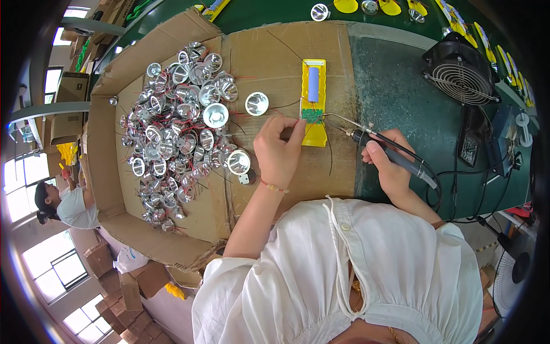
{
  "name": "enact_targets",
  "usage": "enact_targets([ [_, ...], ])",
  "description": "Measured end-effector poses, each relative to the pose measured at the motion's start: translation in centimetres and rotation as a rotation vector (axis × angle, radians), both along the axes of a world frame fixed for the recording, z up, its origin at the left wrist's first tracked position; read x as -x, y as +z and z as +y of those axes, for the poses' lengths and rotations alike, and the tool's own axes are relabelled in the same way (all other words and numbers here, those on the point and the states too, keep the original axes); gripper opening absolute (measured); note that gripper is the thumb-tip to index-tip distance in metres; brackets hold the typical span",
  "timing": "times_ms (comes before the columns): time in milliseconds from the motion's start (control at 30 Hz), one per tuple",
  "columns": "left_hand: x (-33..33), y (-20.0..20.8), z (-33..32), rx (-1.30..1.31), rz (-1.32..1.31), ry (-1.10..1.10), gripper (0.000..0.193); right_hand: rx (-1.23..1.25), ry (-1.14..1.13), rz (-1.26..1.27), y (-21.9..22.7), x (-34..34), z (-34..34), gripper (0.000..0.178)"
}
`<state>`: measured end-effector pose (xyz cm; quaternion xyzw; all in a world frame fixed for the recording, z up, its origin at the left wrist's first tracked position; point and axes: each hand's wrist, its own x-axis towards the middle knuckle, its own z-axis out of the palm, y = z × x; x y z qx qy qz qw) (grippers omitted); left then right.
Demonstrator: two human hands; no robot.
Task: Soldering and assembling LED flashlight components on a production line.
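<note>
On the cardboard sheet (252, 51) lies a long yellow plastic housing (314, 137). It holds a purple-blue cylindrical battery cell (313, 85) and a small green circuit board (309, 114). My left hand (278, 150) is pinched at the board's left edge; what lies between thumb and finger is too small to make out. My right hand (391, 172) grips a soldering iron (395, 156) like a pen. A thin curved metal tube on the iron reaches the board's right side. Left of the housing sits a silvery reflector cup (256, 104), with a dark wire running toward the housing.
A cardboard box (106, 166) at left holds many wired reflectors (172, 120). At right are a black fan (461, 74), a blue device (504, 143), a white spool (523, 127) and cables. Yellow housings (458, 23) line the far edge. Another person (77, 206) is at far left.
</note>
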<state>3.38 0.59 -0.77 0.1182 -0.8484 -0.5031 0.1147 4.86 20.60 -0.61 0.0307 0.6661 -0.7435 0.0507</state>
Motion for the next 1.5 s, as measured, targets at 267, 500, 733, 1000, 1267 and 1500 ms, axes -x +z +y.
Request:
enact_targets([
  [267,-0.4,-0.1,-0.8,0.022,0.081,-0.127,0.009,-0.042,0.04,0.06,0.2,0.0,0.1,0.012],
  [500,0.4,0.3,-1.6,0.069,-0.083,-0.275,0.015,-0.048,0.03,0.038,0.2,0.0,-0.1,0.012],
  [733,2.1,1.2,-1.8,-0.123,-0.395,-0.351,0.026,-0.102,0.036,0.05,0.2,0.1,-0.2,0.012],
  [1000,2.2,0.9,-1.6,-0.126,-0.399,-0.344,0.028,-0.149,0.065,0.097,-0.2,0.0,0.0,0.011],
  [1267,2.2,0.8,-1.8,-0.099,-0.376,-0.349,0.028,0.002,-0.051,0.039,0.5,-0.3,0.4,0.015],
  [1500,1.5,1.9,-1.7,0.096,-0.312,-0.377,0.017,0.012,-0.042,0.009,0.2,-0.5,0.9,0.014],
])
